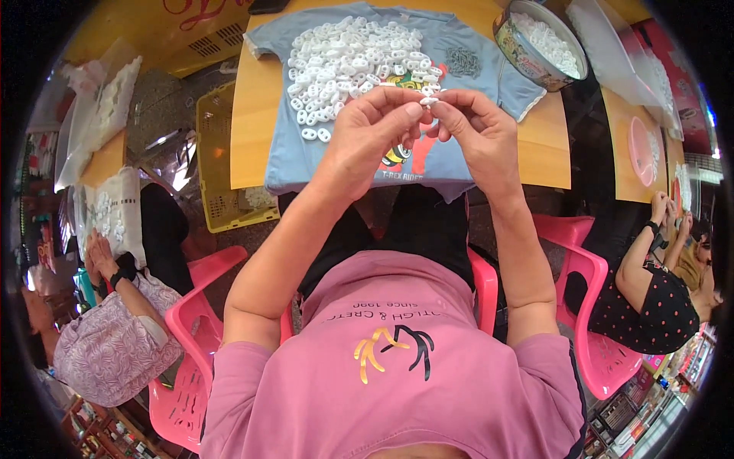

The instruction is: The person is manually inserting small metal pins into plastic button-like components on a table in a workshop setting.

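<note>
Both hands meet over the near middle of the table. My left hand [372, 130] is closed, thumb and forefinger pinching a small white plastic piece [429, 100]. From the other side my right hand [475, 128] grips the same piece between thumb and fingertips. The fingers cover much of it. Just beyond and left of my hands lies a heap of white oval pieces with two holes [336, 65], spread on a blue printed T-shirt [298, 164]. A small pile of dark grey bits [462, 62], too small to make out, lies on the shirt beyond my right hand.
A round tin [505, 38] of white pieces stands at the table's far right corner. The wooden table [248, 138] shows around the shirt. A yellow crate [216, 183] stands on the floor at left. Pink chairs [183, 367] flank me, and people work at tables on both sides.
</note>
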The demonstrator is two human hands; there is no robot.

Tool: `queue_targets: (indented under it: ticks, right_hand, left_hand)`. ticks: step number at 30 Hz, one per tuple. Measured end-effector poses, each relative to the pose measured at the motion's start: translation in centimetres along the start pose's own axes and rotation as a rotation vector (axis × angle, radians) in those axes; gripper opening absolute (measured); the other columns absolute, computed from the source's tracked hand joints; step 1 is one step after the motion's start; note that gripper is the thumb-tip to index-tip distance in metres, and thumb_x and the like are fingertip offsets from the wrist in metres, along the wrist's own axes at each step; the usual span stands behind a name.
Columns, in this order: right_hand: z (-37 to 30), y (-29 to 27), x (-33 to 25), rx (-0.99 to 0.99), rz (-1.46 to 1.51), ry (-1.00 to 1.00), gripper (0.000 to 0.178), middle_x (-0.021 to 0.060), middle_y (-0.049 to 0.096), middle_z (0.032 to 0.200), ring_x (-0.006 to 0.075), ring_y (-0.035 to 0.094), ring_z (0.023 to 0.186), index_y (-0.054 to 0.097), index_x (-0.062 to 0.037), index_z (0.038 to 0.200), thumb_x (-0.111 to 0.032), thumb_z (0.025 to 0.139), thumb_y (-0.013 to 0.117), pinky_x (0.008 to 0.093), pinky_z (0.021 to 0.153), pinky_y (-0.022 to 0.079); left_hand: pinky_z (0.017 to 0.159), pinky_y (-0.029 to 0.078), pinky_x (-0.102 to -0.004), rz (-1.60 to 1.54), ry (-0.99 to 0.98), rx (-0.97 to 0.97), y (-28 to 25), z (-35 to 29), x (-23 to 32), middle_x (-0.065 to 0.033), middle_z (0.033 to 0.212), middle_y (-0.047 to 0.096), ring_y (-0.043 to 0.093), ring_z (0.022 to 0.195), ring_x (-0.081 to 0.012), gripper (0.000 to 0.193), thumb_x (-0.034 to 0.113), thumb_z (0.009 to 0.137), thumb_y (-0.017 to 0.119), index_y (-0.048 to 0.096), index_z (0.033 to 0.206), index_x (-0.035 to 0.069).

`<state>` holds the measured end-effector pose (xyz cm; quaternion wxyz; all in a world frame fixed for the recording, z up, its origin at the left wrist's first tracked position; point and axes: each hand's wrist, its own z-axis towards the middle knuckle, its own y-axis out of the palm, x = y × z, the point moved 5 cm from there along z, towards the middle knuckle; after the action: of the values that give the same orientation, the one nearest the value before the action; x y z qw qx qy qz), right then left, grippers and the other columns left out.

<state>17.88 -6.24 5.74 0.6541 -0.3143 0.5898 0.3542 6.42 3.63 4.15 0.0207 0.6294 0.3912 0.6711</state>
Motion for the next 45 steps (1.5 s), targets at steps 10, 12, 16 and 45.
queue_targets:
  ticks: [10,12,16,45]
  right_hand:
    - [-0.3,0.0,0.8,0.011,0.229,0.066,0.021,0.0078,0.067,0.088,0.0094,0.06,0.07,0.065,0.0049,0.109,-0.008,0.092,0.063,0.0271,0.073,0.056]
    - [-0.3,-0.5,0.8,0.065,0.308,0.092,0.023,0.0084,0.067,0.089,0.0091,0.06,0.07,0.064,0.005,0.111,-0.008,0.093,0.062,0.0279,0.074,0.056]
    - [0.1,-0.9,0.7,0.073,0.284,0.091,0.022,0.009,0.067,0.09,0.0083,0.058,0.07,0.064,0.005,0.11,-0.009,0.093,0.061,0.029,0.075,0.057]
    - [-0.2,-0.2,-0.8,-0.108,-0.048,0.04,0.021,0.0028,0.061,0.075,0.0083,0.058,0.065,0.061,0.003,0.097,-0.018,0.097,0.059,0.0225,0.059,0.048]
  left_hand:
    - [0.068,0.045,-0.0205,0.1,0.185,0.148,-0.1,-0.5,-1.2,-0.0002,0.09,0.063,0.057,0.08,-0.0053,0.019,0.018,0.09,0.069,0.06,0.099,0.003]
    - [0.063,0.042,-0.0203,0.133,0.195,0.148,-0.1,-0.5,-1.1,0.0004,0.084,0.06,0.051,0.07,-0.0052,0.017,0.015,0.09,0.068,0.06,0.099,0.003]
    - [0.068,0.045,-0.0206,0.194,0.136,0.112,0.2,-0.9,-0.9,-0.0015,0.087,0.064,0.057,0.08,-0.0049,0.018,0.018,0.092,0.067,0.059,0.097,0.002]
    - [0.067,0.046,-0.0199,0.394,0.133,0.037,1.1,-0.9,0.3,-0.0004,0.082,0.062,0.056,0.075,-0.0038,0.015,0.014,0.091,0.064,0.058,0.092,0.0]
